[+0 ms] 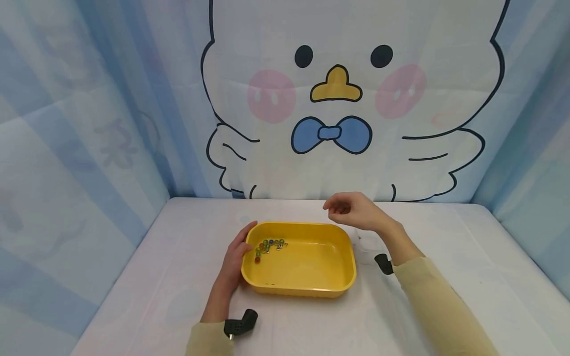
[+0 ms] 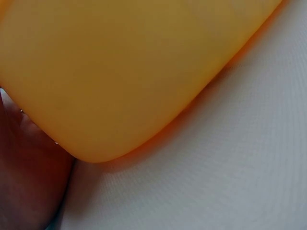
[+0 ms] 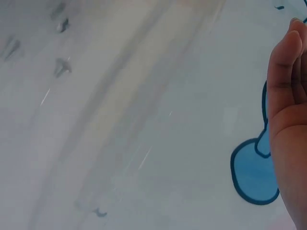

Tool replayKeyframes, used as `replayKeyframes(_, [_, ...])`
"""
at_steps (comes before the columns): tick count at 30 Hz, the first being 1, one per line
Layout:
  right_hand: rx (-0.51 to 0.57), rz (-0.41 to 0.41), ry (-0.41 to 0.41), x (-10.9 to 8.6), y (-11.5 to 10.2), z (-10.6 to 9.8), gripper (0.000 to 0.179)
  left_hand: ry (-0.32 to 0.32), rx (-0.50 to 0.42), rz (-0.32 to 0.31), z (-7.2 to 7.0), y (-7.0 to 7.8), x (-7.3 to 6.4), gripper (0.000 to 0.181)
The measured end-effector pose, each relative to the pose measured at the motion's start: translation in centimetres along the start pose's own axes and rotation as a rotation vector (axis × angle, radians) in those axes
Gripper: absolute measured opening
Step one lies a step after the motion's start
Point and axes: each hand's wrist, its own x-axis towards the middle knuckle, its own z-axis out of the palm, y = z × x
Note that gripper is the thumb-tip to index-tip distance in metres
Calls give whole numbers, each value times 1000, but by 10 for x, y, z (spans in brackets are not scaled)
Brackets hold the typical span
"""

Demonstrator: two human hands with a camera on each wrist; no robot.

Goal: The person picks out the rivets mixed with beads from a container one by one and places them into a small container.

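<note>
A yellow tray (image 1: 307,262) sits on the white-covered table. The left hand (image 1: 233,259) grips its left side, thumb over the rim; in the left wrist view part of that hand shows beside the tray's yellow wall (image 2: 120,86). Several coloured glass marbles (image 1: 265,244) and a few small metal pieces (image 1: 280,246) lie at the tray's left end. Above the far right corner hovers the right hand (image 1: 354,210), fingers bent and thumb near the index finger. Whether something tiny is between those fingertips is hidden. In the right wrist view, small metal pieces (image 3: 62,67) appear blurred.
Right of the tray, partly behind the right forearm, stands a clear see-through container (image 1: 367,249). Black wrist devices (image 1: 240,322) are on both arms. A printed curtain (image 1: 329,168) with a cartoon bird closes off the table's far side.
</note>
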Motion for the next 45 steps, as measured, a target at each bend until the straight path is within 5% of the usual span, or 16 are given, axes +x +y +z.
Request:
replayKeyframes(15, [12,-65,-76,29,-29,20,20,-5,37,24,0,1,1,67])
replayKeyframes(45, [33,-81,-221,56,-33,65,23,-10,57,28,-1,0,-1,66])
